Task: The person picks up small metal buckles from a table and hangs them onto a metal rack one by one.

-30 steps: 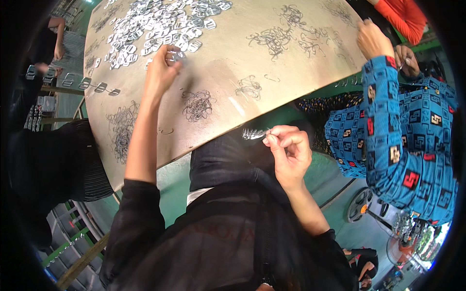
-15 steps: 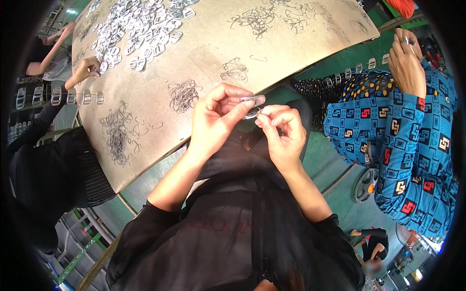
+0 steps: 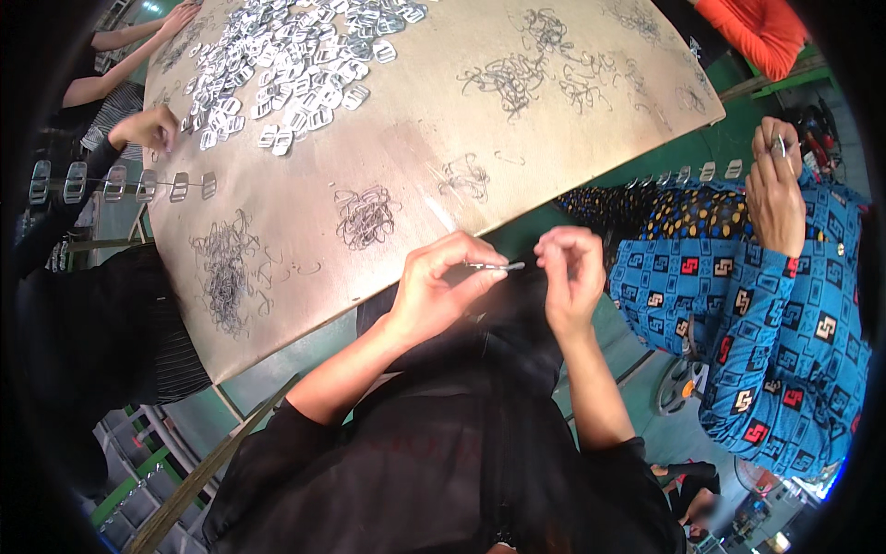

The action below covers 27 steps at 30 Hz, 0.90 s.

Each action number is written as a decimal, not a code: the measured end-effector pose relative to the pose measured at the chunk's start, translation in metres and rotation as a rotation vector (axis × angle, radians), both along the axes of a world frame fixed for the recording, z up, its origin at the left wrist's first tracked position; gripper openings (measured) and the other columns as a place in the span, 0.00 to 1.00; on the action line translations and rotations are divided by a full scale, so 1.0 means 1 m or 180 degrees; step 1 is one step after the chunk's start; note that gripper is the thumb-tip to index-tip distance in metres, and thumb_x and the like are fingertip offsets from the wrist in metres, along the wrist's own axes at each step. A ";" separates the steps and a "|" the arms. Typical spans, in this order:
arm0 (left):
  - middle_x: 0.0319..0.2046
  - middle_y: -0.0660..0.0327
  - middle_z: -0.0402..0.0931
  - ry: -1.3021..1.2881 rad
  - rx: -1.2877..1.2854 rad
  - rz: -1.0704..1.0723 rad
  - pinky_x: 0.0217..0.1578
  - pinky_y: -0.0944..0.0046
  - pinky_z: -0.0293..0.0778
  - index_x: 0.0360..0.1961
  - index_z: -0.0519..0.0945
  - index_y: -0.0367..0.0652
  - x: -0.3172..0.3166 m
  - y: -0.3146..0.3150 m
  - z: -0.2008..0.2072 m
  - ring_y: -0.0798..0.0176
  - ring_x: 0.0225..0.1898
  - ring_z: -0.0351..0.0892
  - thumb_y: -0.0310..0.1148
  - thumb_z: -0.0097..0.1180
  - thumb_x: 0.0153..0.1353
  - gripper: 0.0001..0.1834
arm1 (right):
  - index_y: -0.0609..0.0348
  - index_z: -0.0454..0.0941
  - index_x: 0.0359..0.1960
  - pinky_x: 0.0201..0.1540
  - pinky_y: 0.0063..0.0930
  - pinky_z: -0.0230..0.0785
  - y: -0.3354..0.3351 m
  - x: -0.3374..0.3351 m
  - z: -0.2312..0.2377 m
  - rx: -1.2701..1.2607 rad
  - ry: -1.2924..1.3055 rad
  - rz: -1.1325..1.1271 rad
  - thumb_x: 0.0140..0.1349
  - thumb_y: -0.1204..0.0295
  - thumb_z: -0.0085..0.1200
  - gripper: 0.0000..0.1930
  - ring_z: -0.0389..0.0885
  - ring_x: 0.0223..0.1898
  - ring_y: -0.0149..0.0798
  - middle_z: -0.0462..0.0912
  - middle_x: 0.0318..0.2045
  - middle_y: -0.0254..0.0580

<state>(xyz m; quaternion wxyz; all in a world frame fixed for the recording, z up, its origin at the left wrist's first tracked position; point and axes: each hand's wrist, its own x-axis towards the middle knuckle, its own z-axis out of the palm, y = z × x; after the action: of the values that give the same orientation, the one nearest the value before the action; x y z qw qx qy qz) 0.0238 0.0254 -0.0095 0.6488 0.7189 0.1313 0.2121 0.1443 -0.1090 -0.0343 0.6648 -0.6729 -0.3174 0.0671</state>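
Observation:
My left hand (image 3: 441, 281) pinches a flat metal buckle (image 3: 503, 266) between thumb and fingers, just off the table's near edge. The buckle is turned nearly edge-on, so its slots hardly show. To its right, apart from it, my right hand (image 3: 574, 272) is raised with thumb and fingertips drawn together. Whatever may lie between those fingertips is too small to make out. Closest to my hands on the table are a small heap of bent wire hooks (image 3: 366, 218) and a looser cluster of hooks (image 3: 464, 177).
The brown-topped table (image 3: 305, 185) bears a large heap of silvery buckles (image 3: 318, 69) and more wire hooks (image 3: 226, 282). Buckles hang in a row (image 3: 146, 185) at left. A co-worker's hand (image 3: 775, 198) is at right; another person's hand (image 3: 148, 129) is at left.
My hands have moved apart; the right hand has come away from the buckle. The buckle has turned from showing its face to nearly edge-on. My view has shifted slightly.

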 end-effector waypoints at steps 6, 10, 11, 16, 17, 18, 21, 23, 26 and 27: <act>0.29 0.58 0.79 -0.0204 0.0057 -0.0319 0.34 0.67 0.73 0.31 0.79 0.39 0.008 0.016 -0.031 0.65 0.32 0.79 0.22 0.62 0.53 0.05 | 0.63 0.74 0.41 0.47 0.39 0.68 0.107 0.078 0.018 -0.1242 -0.1949 0.0458 0.55 0.73 0.55 0.12 0.74 0.46 0.47 0.75 0.43 0.46; 0.29 0.58 0.79 -0.0165 0.0005 -0.0404 0.35 0.66 0.73 0.31 0.80 0.39 0.015 0.022 -0.043 0.64 0.32 0.79 0.22 0.62 0.52 0.05 | 0.62 0.74 0.46 0.56 0.45 0.59 0.166 0.121 -0.014 -0.1906 -0.2492 0.0148 0.55 0.67 0.57 0.18 0.68 0.54 0.48 0.72 0.50 0.47; 0.30 0.58 0.79 -0.0199 0.0022 -0.0418 0.35 0.66 0.73 0.30 0.80 0.38 0.014 0.023 -0.043 0.64 0.33 0.79 0.22 0.62 0.52 0.05 | 0.61 0.74 0.47 0.58 0.46 0.57 0.175 0.121 -0.019 -0.2079 -0.2587 0.0080 0.55 0.66 0.57 0.19 0.68 0.54 0.48 0.71 0.51 0.47; 0.31 0.60 0.79 -0.0161 -0.0174 -0.0463 0.39 0.62 0.71 0.32 0.80 0.41 0.010 0.028 -0.052 0.59 0.35 0.78 0.23 0.61 0.50 0.06 | 0.58 0.74 0.49 0.61 0.47 0.53 0.167 0.085 -0.006 -0.2217 -0.2410 0.1030 0.57 0.64 0.55 0.19 0.67 0.56 0.46 0.71 0.53 0.45; 0.31 0.60 0.78 -0.0218 -0.0084 -0.0484 0.38 0.62 0.71 0.32 0.80 0.41 0.010 0.030 -0.052 0.59 0.35 0.77 0.23 0.61 0.51 0.07 | 0.57 0.74 0.49 0.61 0.47 0.53 0.162 0.078 0.002 -0.2163 -0.2372 0.1049 0.58 0.63 0.54 0.19 0.67 0.56 0.45 0.71 0.53 0.45; 0.31 0.60 0.78 -0.0229 -0.0075 -0.0509 0.38 0.62 0.71 0.33 0.80 0.41 0.010 0.031 -0.053 0.58 0.35 0.77 0.23 0.61 0.51 0.06 | 0.56 0.74 0.49 0.62 0.48 0.52 0.159 0.076 0.004 -0.2109 -0.2332 0.1066 0.58 0.63 0.54 0.18 0.67 0.56 0.44 0.71 0.53 0.44; 0.30 0.60 0.78 -0.0282 -0.0043 -0.0597 0.37 0.63 0.71 0.32 0.80 0.40 0.012 0.031 -0.051 0.59 0.35 0.77 0.23 0.61 0.51 0.06 | 0.52 0.76 0.48 0.61 0.49 0.53 0.145 0.101 -0.005 -0.2396 -0.2450 0.0741 0.59 0.64 0.53 0.16 0.68 0.56 0.43 0.72 0.52 0.41; 0.29 0.59 0.78 -0.0324 -0.0026 -0.0581 0.36 0.64 0.72 0.31 0.81 0.38 0.013 0.031 -0.050 0.61 0.34 0.78 0.23 0.62 0.51 0.05 | 0.52 0.78 0.44 0.59 0.50 0.55 0.139 0.114 -0.008 -0.2544 -0.2605 0.0428 0.59 0.65 0.53 0.13 0.69 0.54 0.43 0.74 0.49 0.38; 0.29 0.59 0.78 -0.0269 -0.0029 -0.0578 0.36 0.64 0.72 0.31 0.81 0.39 0.013 0.032 -0.050 0.60 0.34 0.78 0.23 0.62 0.51 0.05 | 0.52 0.79 0.42 0.58 0.47 0.56 0.142 0.124 -0.006 -0.2573 -0.2403 0.0291 0.58 0.67 0.53 0.11 0.71 0.51 0.42 0.75 0.46 0.38; 0.30 0.59 0.78 -0.0278 -0.0027 -0.0572 0.36 0.64 0.72 0.31 0.81 0.39 0.012 0.032 -0.052 0.60 0.34 0.78 0.23 0.62 0.51 0.05 | 0.53 0.79 0.41 0.57 0.44 0.57 0.147 0.120 -0.006 -0.2364 -0.2482 0.0298 0.57 0.71 0.53 0.10 0.72 0.49 0.42 0.76 0.44 0.38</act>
<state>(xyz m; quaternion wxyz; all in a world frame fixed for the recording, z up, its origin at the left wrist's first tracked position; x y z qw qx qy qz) 0.0360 0.0577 -0.0612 0.6734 0.7151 0.0388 0.1837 0.2646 0.0381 -0.0398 0.2115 -0.8228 -0.5251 -0.0503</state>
